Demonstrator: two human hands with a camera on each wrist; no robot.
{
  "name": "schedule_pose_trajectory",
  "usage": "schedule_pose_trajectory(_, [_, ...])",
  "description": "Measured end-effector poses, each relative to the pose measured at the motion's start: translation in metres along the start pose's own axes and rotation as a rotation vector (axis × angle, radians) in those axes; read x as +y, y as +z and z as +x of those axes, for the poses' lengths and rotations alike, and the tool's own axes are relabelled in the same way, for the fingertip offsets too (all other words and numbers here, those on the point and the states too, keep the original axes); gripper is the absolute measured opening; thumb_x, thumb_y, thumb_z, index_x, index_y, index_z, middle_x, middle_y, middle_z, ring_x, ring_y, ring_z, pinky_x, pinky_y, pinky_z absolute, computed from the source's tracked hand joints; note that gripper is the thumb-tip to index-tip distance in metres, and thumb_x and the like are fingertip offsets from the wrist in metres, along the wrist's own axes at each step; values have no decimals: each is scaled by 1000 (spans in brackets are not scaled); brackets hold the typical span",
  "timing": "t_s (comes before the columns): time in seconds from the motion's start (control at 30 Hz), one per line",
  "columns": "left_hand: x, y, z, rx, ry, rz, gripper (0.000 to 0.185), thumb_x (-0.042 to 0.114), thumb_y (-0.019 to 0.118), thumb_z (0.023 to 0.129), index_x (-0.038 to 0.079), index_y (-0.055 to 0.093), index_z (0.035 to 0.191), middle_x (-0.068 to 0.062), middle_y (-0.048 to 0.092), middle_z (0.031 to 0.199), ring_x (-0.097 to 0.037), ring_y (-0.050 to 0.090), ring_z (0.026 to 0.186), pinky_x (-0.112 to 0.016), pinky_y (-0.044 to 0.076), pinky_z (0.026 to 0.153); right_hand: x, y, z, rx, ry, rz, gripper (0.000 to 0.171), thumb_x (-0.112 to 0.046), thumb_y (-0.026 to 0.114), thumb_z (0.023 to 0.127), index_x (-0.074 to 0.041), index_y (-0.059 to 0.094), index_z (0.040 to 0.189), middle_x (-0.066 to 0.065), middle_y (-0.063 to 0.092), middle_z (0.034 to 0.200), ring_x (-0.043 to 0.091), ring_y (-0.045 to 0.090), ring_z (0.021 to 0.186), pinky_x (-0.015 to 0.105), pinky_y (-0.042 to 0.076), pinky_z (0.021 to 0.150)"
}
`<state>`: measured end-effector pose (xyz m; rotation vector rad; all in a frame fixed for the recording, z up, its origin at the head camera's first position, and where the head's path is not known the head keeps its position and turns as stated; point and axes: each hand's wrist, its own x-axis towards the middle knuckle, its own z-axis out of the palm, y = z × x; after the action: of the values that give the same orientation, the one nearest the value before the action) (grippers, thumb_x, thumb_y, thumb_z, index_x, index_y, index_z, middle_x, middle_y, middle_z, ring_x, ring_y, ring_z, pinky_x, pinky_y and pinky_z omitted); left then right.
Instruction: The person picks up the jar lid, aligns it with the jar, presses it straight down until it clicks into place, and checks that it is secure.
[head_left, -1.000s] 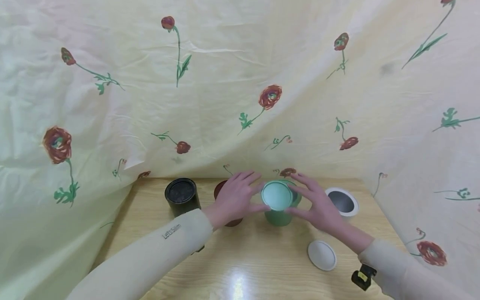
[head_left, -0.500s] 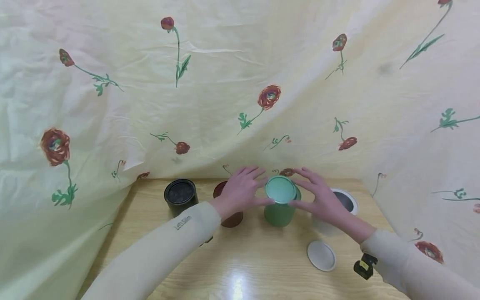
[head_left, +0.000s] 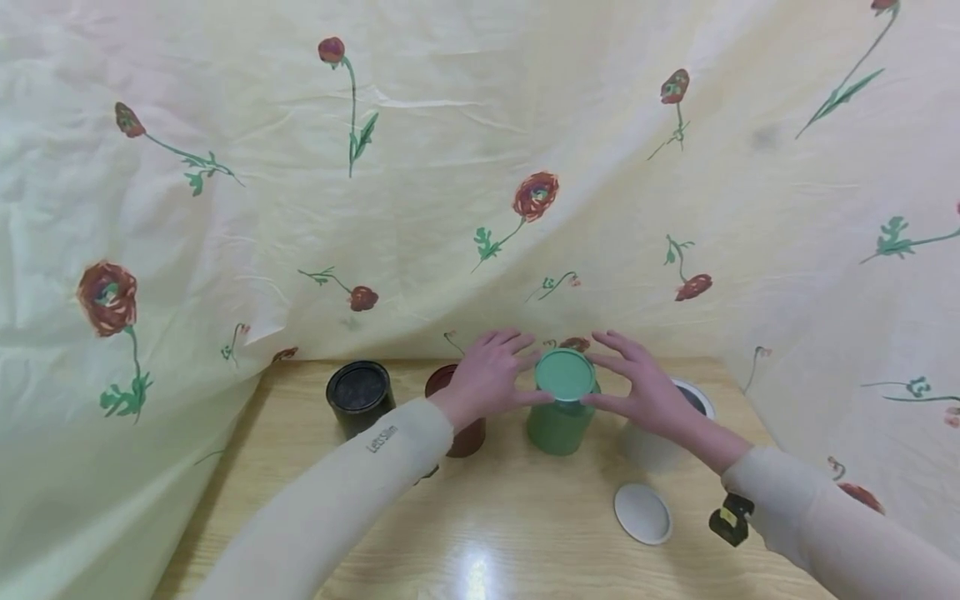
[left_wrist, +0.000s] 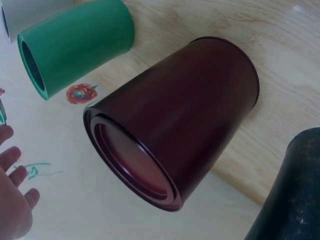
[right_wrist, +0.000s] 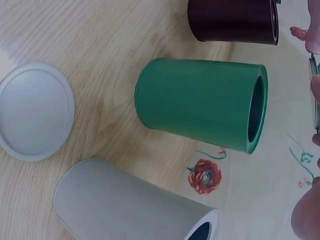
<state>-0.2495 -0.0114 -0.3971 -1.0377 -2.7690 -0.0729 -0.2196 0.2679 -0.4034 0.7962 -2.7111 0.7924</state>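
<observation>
Both hands hold a round green lid [head_left: 564, 374] by its rim, level and just above the open mouth of an upright green canister [head_left: 557, 429]. My left hand [head_left: 525, 375] is on the lid's left side and my right hand [head_left: 602, 382] on its right, thumbs at the near edge and fingers spread round the far edge. In the left wrist view the green canister [left_wrist: 75, 42] is open, with my fingertips [left_wrist: 12, 200] at the lower left. The right wrist view also shows the green canister [right_wrist: 200, 102] open, with the lid's edge [right_wrist: 315, 95] beside its mouth.
A dark red canister [head_left: 459, 433] stands left of the green one, partly behind my left wrist. A black canister [head_left: 358, 398] stands farther left. An open white canister [head_left: 660, 446] is at the right, its white lid [head_left: 642, 513] flat in front. Flowered cloth [head_left: 480, 208] hangs behind.
The green lid, tilted toward me a second ago, has levelled out and moved a little away, over the green canister's mouth. Both hands went with it.
</observation>
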Motion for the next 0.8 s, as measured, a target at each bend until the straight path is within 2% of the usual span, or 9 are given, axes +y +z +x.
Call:
schedule_pose_trajectory(0.4, [5, 16, 16, -87, -35, -22, 79, 77, 56, 97, 27, 54, 159, 1, 46, 168, -24, 39, 156, -45, 31, 129, 15, -1, 0, -86, 72, 22, 63, -28, 90, 89, -2, 68, 142, 24, 42, 165, 53, 25, 156, 80, 31, 115])
schedule_pose_trajectory(0.8, [10, 29, 24, -161, -68, -33, 79, 77, 54, 98, 29, 51, 161, 1, 42, 170, -24, 35, 158, -49, 27, 131, 27, 5, 0, -138, 91, 18, 65, -29, 88, 90, 2, 66, 143, 29, 41, 164, 58, 24, 154, 81, 29, 115])
